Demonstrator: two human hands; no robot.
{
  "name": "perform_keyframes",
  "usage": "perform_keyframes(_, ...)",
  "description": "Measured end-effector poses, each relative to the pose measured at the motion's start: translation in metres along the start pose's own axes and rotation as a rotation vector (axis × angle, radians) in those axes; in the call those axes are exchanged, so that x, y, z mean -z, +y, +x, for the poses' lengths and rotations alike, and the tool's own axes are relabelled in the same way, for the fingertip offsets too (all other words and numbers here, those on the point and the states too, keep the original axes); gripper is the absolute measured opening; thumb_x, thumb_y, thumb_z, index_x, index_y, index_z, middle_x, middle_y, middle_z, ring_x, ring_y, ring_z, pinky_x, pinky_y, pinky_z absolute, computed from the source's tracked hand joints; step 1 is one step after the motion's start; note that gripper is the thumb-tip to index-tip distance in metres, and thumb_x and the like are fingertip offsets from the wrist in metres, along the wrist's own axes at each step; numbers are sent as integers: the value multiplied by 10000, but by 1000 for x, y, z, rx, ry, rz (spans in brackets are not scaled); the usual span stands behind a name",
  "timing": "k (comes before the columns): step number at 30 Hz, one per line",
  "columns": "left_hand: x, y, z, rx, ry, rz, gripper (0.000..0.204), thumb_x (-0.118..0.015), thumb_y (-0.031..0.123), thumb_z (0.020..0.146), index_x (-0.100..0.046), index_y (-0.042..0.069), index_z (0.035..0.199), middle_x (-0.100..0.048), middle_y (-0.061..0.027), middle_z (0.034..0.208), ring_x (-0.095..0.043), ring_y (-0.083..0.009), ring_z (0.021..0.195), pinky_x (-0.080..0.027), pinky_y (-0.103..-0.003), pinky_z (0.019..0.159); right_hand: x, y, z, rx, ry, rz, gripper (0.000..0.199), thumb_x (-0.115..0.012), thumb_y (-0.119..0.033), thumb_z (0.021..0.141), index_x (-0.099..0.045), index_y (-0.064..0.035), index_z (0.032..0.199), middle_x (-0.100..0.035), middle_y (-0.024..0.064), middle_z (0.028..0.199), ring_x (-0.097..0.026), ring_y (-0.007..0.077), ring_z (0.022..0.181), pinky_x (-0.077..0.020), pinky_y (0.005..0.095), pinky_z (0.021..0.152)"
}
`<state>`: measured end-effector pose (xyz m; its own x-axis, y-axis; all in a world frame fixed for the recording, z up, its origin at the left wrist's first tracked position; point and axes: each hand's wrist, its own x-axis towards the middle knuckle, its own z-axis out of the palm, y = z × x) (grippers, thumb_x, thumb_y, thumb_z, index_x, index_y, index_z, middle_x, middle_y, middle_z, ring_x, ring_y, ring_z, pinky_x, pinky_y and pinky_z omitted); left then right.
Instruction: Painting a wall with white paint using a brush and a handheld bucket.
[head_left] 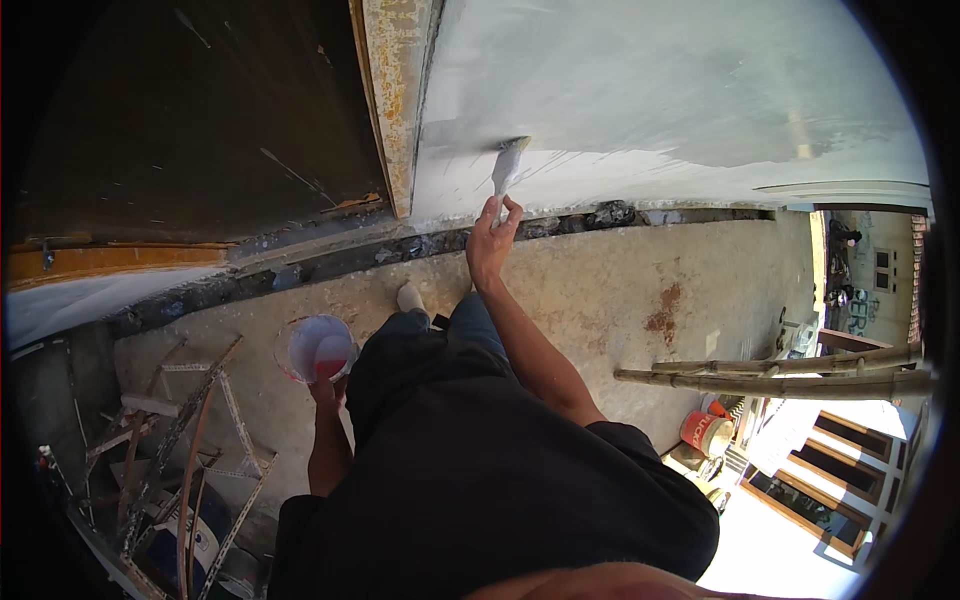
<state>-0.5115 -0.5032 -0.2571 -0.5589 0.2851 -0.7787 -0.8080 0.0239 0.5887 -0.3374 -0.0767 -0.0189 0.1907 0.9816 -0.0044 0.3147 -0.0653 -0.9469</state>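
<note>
Patchy wall above a concrete floor, with all positions given relative to the brush. The bristles are set against the wall, where a grey area is met by a brighter, streaked white band. Just below the brush head, the handle is pinched between thumb and fingers of the right hand, narrowly closed. Below and to the left of the brush, the bucket is gripped at its near rim by the left hand. Coating of the wall is judged to be in hand, at mid-stroke; for the next move, even pressure would be called for, with the wooden frame left of the brush avoided and the bucket held level. The depth of the pale contents cannot be judged, nor the reddish patch near the left hand identified; which wall tone is fresh cannot be told. Well below and left of the brush, the ladder is partly lost in shadow
</note>
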Motion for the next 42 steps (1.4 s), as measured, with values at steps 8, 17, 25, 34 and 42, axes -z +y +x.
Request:
perform_keyframes(8, 65, -20, 44, -321, -249, 446, 535, -625, 241, 923, -389, 155, 1395, -550, -130, 1252, -626, -328, 1046, -577, -482, 838, 16, 2, -12, 189, -475, -113, 295, -553, -277, 987, -574, -33, 1151, -593, 107, 652, -541, 149, 557, -413, 339, 513)
perform_keyframes(17, -26, 12, -15, 46, 72, 36, 584, -646, 284, 919, -364, 162, 1416, -525, -155, 1306, -589, -343, 1122, -564, -511, 857, 57, 57, 43, 209, 94, -140, 367, -524, -324, 999, -541, 20, 1124, -583, 146, 810, -533, 190, 736, -446, 352, 674)
perform_keyframes(25, 32, -18, 21, 4, -92, 185, 575, -570, 28, 839, -399, 97, 1384, -556, -165, 1244, -602, -351, 1094, -569, -485, 862, 71, 47, 50, 71, -299, -186, 326, -578, -307, 972, -604, 2, 1073, -636, 139, 857, -546, 188, 732, -450, 346, 661)
perform_keyframes(34, -12, -3, -12, 72, 96, -36, 577, -642, 97, 862, -401, 113, 1386, -554, -144, 1252, -609, -332, 1087, -561, -484, 877, 105, 77, 111, 146, 107, -168, 374, -543, -327, 981, -523, 5, 1152, -617, 216, 830, -596, 299, 770, -469, 417, 754)
perform_keyframes(42, -86, 1, -49, 74, 164, -50, 568, -627, 65, 811, -431, 86, 1343, -562, -136, 1204, -612, -331, 1029, -571, -458, 774, 148, 98, 130, 283, -211, -188, 304, -605, -281, 956, -577, -9, 1090, -623, 181, 720, -589, 233, 617, -458, 351, 581)
